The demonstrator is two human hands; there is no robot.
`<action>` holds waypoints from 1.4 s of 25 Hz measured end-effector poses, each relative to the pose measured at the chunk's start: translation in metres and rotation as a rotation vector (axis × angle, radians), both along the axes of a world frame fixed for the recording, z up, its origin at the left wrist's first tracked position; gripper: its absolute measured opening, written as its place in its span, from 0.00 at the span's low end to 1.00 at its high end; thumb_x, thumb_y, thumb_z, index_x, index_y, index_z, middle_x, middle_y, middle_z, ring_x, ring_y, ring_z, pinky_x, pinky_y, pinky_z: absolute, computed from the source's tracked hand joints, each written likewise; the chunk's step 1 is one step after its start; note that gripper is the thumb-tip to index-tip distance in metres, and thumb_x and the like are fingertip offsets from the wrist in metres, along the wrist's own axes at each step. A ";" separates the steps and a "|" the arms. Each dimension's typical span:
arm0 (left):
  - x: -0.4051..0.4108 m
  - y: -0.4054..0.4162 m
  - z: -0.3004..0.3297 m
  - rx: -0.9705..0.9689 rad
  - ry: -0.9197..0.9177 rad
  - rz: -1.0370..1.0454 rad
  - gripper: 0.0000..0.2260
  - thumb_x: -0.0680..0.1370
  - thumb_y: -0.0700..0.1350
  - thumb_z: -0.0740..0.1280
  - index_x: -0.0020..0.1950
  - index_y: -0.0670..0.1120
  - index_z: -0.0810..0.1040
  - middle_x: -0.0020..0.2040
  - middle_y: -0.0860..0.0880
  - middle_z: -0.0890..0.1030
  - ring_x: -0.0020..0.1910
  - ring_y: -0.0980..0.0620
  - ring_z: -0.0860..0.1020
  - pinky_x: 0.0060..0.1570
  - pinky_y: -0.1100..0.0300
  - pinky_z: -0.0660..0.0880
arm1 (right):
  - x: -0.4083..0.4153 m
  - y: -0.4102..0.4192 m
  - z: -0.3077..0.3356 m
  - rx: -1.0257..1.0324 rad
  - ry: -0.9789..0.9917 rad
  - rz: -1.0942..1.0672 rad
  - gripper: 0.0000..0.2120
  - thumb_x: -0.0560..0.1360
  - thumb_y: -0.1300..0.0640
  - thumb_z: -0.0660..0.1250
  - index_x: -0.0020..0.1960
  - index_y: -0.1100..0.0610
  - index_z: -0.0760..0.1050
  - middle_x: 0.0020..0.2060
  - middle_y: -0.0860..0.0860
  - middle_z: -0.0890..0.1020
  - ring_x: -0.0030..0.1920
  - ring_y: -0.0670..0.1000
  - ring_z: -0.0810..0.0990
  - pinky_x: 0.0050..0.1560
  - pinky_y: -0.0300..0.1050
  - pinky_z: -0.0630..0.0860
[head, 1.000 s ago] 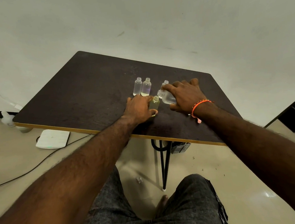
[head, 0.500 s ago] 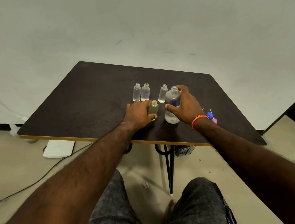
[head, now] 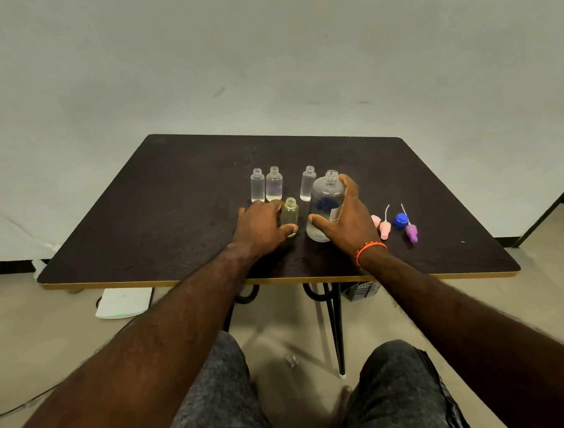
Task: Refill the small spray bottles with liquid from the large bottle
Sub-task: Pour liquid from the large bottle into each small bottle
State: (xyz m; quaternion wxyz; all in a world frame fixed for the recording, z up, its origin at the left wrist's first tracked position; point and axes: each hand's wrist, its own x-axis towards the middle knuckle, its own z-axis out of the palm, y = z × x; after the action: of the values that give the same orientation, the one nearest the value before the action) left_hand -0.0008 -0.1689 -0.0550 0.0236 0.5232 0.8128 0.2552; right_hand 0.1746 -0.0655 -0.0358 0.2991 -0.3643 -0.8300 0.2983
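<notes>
Dark wood-grain desk [head: 160, 223] spreads bare left of the hands, its yellow-trimmed edge just behind the wrists. Left hand [head: 261, 227] grips the small yellowish open-necked bottle [head: 289, 216]; right hand [head: 348, 220] grasps the upright large clear plastic bottle [head: 323, 200].

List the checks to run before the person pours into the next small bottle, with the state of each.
1. Large bottle upright, uncapped, gripped by the right hand: ok.
2. Yellowish small bottle uncapped, held by the left hand: ok.
3. Three other small bottles upright, uncapped: ok.
4. Enough liquid in the large bottle: cannot tell.
5. Spray tops on the table, beside the right hand: ok.
</notes>
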 end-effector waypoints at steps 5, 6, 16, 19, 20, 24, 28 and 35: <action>0.000 0.000 -0.004 0.006 -0.022 -0.002 0.24 0.76 0.61 0.73 0.67 0.50 0.77 0.61 0.50 0.82 0.61 0.49 0.78 0.67 0.43 0.70 | 0.002 0.002 -0.003 -0.023 -0.010 0.007 0.49 0.69 0.46 0.79 0.79 0.51 0.51 0.75 0.54 0.69 0.72 0.57 0.71 0.72 0.52 0.69; 0.001 0.000 -0.004 0.007 -0.016 0.003 0.23 0.76 0.61 0.73 0.66 0.51 0.77 0.60 0.51 0.82 0.61 0.49 0.78 0.67 0.43 0.70 | 0.003 0.002 -0.003 -0.026 -0.012 0.007 0.49 0.69 0.44 0.79 0.79 0.51 0.51 0.75 0.54 0.69 0.72 0.57 0.71 0.72 0.53 0.69; -0.001 -0.011 -0.005 0.122 -0.101 -0.012 0.44 0.71 0.61 0.77 0.81 0.51 0.60 0.75 0.50 0.72 0.74 0.47 0.67 0.75 0.41 0.61 | 0.008 0.000 -0.003 0.000 0.036 0.020 0.51 0.70 0.50 0.78 0.80 0.49 0.47 0.78 0.53 0.63 0.75 0.55 0.67 0.74 0.51 0.67; -0.004 -0.013 0.017 0.234 0.037 -0.075 0.44 0.72 0.60 0.76 0.82 0.50 0.60 0.76 0.48 0.70 0.76 0.48 0.64 0.74 0.43 0.58 | 0.015 0.004 0.004 0.049 0.047 0.024 0.50 0.69 0.52 0.77 0.80 0.48 0.47 0.78 0.52 0.62 0.74 0.57 0.68 0.71 0.55 0.71; -0.004 -0.010 0.025 0.238 0.110 -0.101 0.43 0.72 0.61 0.75 0.81 0.50 0.61 0.74 0.49 0.72 0.76 0.48 0.64 0.73 0.45 0.58 | 0.017 0.005 0.007 0.057 0.054 0.032 0.50 0.69 0.52 0.77 0.80 0.47 0.48 0.77 0.53 0.63 0.73 0.57 0.70 0.70 0.56 0.72; 0.011 0.010 0.051 0.095 0.298 -0.173 0.40 0.71 0.67 0.72 0.78 0.52 0.66 0.69 0.50 0.76 0.76 0.50 0.63 0.70 0.45 0.53 | 0.019 0.009 0.019 0.010 0.006 0.056 0.46 0.70 0.53 0.77 0.79 0.51 0.53 0.73 0.55 0.70 0.69 0.56 0.74 0.66 0.52 0.75; 0.026 0.022 0.058 0.020 0.304 -0.210 0.36 0.75 0.63 0.72 0.78 0.50 0.67 0.72 0.46 0.74 0.76 0.49 0.64 0.74 0.44 0.50 | 0.017 0.008 0.021 -0.052 -0.012 0.091 0.41 0.71 0.52 0.77 0.77 0.52 0.59 0.71 0.54 0.73 0.66 0.56 0.76 0.67 0.54 0.74; 0.021 0.022 0.061 -0.019 0.307 -0.225 0.36 0.76 0.63 0.72 0.79 0.52 0.66 0.73 0.46 0.73 0.76 0.48 0.64 0.75 0.44 0.50 | 0.021 0.013 0.022 -0.044 0.007 0.098 0.40 0.69 0.50 0.79 0.75 0.52 0.63 0.67 0.53 0.75 0.58 0.49 0.76 0.60 0.46 0.77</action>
State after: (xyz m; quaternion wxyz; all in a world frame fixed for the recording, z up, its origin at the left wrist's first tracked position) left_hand 0.0198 -0.1466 0.0063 -0.0673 0.6432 0.7456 0.1607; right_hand 0.1959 -0.0527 -0.0137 0.2791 -0.3283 -0.8391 0.3320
